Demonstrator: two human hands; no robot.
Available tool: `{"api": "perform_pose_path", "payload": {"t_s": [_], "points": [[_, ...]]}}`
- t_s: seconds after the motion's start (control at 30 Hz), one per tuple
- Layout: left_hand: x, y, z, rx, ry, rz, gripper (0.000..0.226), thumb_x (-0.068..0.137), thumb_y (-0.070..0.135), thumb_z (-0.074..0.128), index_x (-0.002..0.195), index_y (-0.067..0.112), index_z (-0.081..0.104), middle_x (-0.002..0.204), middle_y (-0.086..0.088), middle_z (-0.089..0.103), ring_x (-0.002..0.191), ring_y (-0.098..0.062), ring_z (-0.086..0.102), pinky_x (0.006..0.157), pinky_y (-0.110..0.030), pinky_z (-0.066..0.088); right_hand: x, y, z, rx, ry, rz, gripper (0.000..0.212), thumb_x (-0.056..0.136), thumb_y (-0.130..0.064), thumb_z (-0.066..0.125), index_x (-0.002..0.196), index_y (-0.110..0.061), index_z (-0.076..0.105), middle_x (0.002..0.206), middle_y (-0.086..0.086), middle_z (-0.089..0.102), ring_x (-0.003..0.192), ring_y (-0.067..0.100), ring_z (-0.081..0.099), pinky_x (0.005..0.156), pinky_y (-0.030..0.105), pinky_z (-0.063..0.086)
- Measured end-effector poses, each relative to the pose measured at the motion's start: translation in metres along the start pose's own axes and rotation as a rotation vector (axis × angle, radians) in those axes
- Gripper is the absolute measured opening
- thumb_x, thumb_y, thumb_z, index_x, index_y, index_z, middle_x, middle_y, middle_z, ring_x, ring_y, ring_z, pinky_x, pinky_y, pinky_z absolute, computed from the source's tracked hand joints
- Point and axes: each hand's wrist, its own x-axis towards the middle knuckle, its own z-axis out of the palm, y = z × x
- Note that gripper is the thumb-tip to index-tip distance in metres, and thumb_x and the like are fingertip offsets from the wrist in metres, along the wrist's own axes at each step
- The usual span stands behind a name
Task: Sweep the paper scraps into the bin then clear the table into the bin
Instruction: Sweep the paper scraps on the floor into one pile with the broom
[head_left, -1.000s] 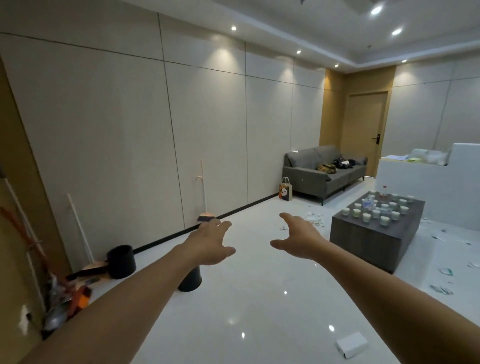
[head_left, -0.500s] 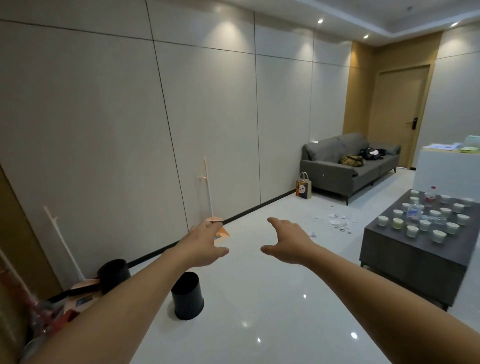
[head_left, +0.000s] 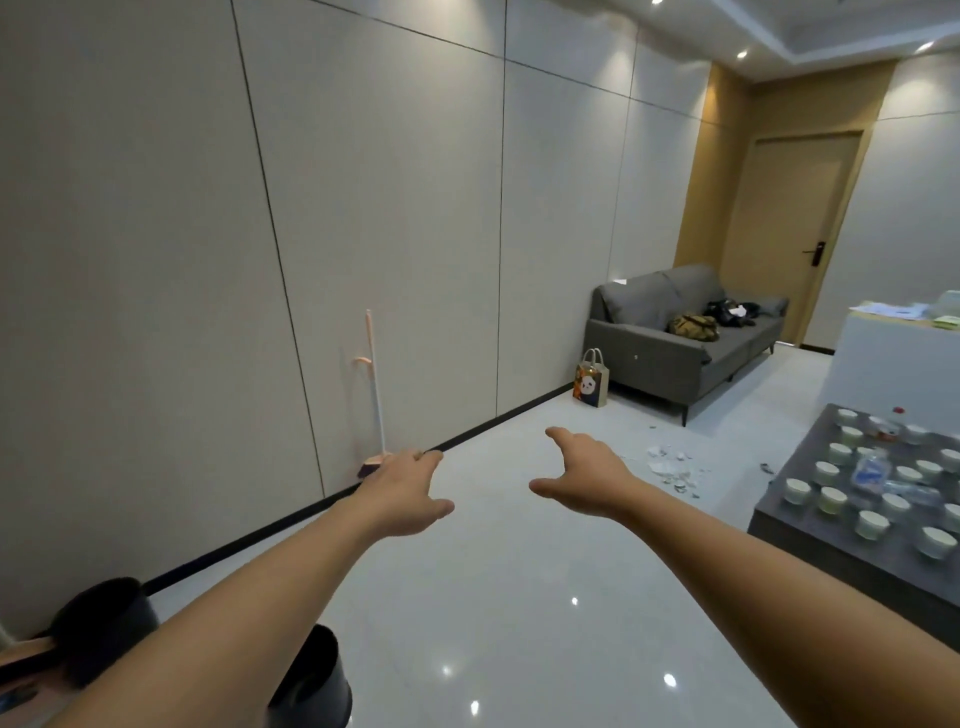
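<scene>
My left hand (head_left: 402, 496) and my right hand (head_left: 584, 473) are stretched out in front of me, both with relaxed fingers and holding nothing. A pink-handled broom (head_left: 375, 395) leans upright against the wall just beyond my left hand, its head partly hidden behind the fingers. A black bin (head_left: 317, 680) stands on the floor under my left forearm. White paper scraps (head_left: 672, 467) lie on the floor ahead, right of my right hand. The dark low table (head_left: 795, 525) at the right carries several paper cups (head_left: 797, 491) and a flattened plastic bottle (head_left: 870, 470).
A second black bin (head_left: 106, 626) and a dustpan handle sit by the wall at lower left. A grey sofa (head_left: 675, 343) and a paper bag (head_left: 591, 382) stand at the back, a white counter (head_left: 893, 364) at right. Glossy white floor lies between.
I have moved forward and turned left. The broom now stands closer and right by my left hand, the bin has slid under my left forearm, and the table has shifted to the right edge.
</scene>
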Motion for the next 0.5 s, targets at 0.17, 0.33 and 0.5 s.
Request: {"api": "perform_pose_path", "payload": {"t_s": [0.17, 0.33, 0.5], "points": [[0.112, -0.028, 0.007, 0.045, -0.013, 0.043, 0.073, 0.080, 0.056, 0.056, 0.144, 0.029, 0.032, 0.142, 0.002, 0.038, 0.130, -0.023, 0.037, 0.104, -0.043, 0.038, 0.127, 0.006, 0.017, 0.014, -0.030, -0.024, 0.088, 0.083, -0.048, 0.072, 0.154, -0.022, 0.028, 0.150, 0.008, 0.045, 0.131, 0.028, 0.047, 0.100, 0.037, 0.046], [0.224, -0.077, 0.012, -0.011, 0.030, -0.090, 0.080, 0.081, 0.053, 0.062, 0.149, 0.025, 0.029, 0.149, -0.002, 0.036, 0.136, -0.024, 0.035, 0.108, -0.039, 0.035, 0.258, 0.017, 0.054, 0.033, -0.067, -0.065, 0.087, 0.083, -0.046, 0.072, 0.154, -0.020, 0.029, 0.150, 0.009, 0.045, 0.132, 0.028, 0.047, 0.101, 0.037, 0.045], [0.326, -0.135, 0.007, 0.000, -0.032, -0.274, 0.077, 0.080, 0.055, 0.064, 0.143, 0.020, 0.038, 0.145, -0.007, 0.041, 0.132, -0.026, 0.040, 0.107, -0.039, 0.037, 0.391, 0.018, 0.083, 0.081, -0.186, -0.111, 0.085, 0.084, -0.044, 0.071, 0.154, -0.018, 0.030, 0.149, 0.010, 0.047, 0.132, 0.028, 0.047, 0.101, 0.035, 0.043]]}}
